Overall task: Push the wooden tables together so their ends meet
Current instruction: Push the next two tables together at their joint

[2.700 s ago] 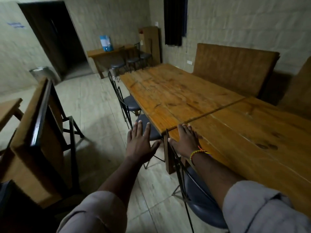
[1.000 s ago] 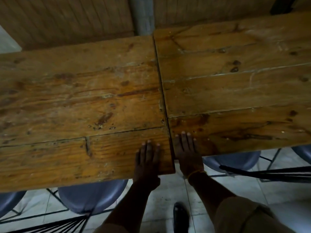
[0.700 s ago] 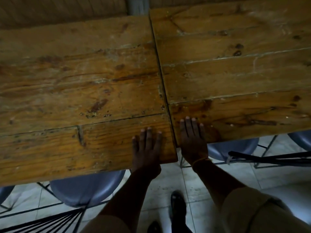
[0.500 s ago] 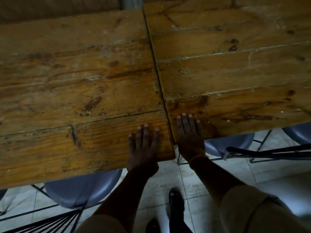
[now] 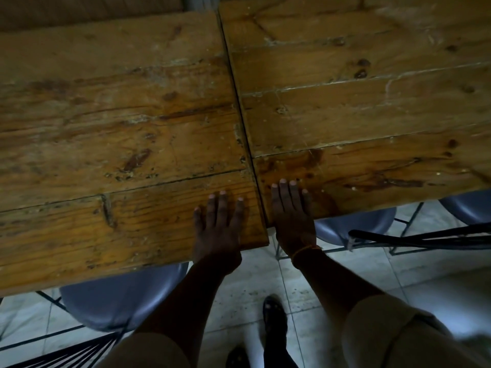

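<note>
Head view: left hand flat, fingers spread, on left bench; right hand flat on right bench; ends touching, near edges offset.

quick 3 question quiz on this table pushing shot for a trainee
1. True or false: the left hand lies flat on the left table.
2. Whose near edge sticks out further toward the person? A) left table B) right table C) level
3. Fill in: the right hand wears a ____ at the wrist.

Key
1. True.
2. A; the ends meet along a thin seam, but the near edges are stepped.
3. Bracelet, orange.
</note>
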